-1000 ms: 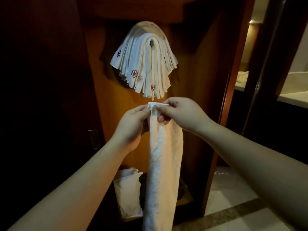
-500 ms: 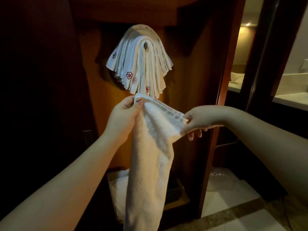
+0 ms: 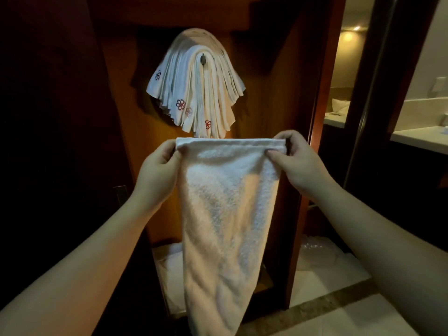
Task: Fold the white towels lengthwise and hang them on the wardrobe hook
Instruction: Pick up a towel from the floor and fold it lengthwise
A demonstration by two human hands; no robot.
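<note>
— What are the hands doing with the towel?

— The left hand (image 3: 158,166) is pinching the upper left corner of the white terry towel (image 3: 225,214), thumb in front and fingers tucked behind the cloth; the right hand (image 3: 294,163) is pinching the upper right corner the same way, so each grip is closed on the towel; the top hem is stretching level between them, and the rest is hanging down in front of the wardrobe, narrowing toward the bottom.

— Is the lower end showing?

— Not fully; it is running off the bottom edge of the view, so I cannot tell how long it is or how many layers are hanging; the fingers behind the cloth are hidden as well.

— And the hook?

— The wardrobe hook (image 3: 203,59) is peeking out as a small dark knob above the held towel; a thick bunch of hung towels (image 3: 194,93) is draping over it and fanning out to both sides, some bearing small red flower marks; how many there are I cannot make out; the held towel's hem is sitting just below their lowest tips, and whether it is touching them is unclear.

— Anything else?

— Something white (image 3: 167,267) is lying low inside the wardrobe, mostly hidden behind the towel and too dim to name; at the right, a pale tabletop (image 3: 419,139) is showing through a doorway; the left side is sinking into darkness.
</note>
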